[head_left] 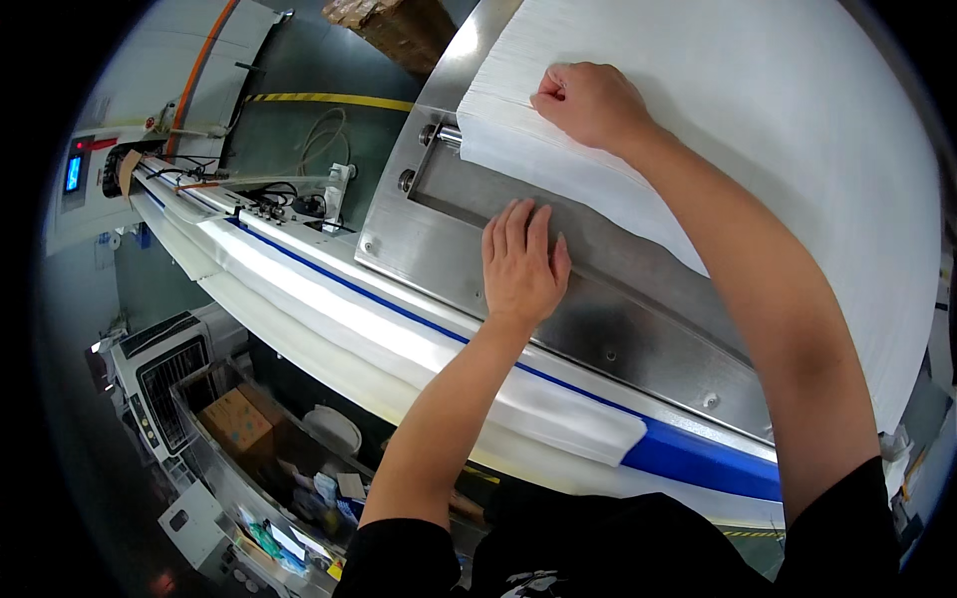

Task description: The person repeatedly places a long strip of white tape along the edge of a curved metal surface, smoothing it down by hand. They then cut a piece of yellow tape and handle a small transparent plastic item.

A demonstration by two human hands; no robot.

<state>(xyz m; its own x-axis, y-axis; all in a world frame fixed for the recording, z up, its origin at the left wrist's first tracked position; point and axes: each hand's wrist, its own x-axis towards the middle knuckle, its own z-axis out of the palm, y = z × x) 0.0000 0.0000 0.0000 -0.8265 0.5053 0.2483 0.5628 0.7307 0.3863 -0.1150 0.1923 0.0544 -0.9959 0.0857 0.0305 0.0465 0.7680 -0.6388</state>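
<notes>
A large white layered sheet material (778, 80), whether cloth or paper I cannot tell, covers the upper right of a steel table. My right hand (596, 105) rests on it near its left edge, fingers curled in and thumb side down to the surface. Whatever is pinched in those fingers, if anything, is hidden. Lower and to the left, my left hand (523, 264) lies with fingers stretched out over a recess in the steel plate (588, 334), just short of the white material. Close by, a metal roller (449, 135) pokes out from under the material's corner.
Along the table's near side runs a long rail with a blue strip (698, 458) and white cloth (558, 414). At left stand a machine with a lit screen (73, 173) and cables. Below are a bin holding a cardboard box (237, 424); a wrapped brown carton (399, 30) sits beyond.
</notes>
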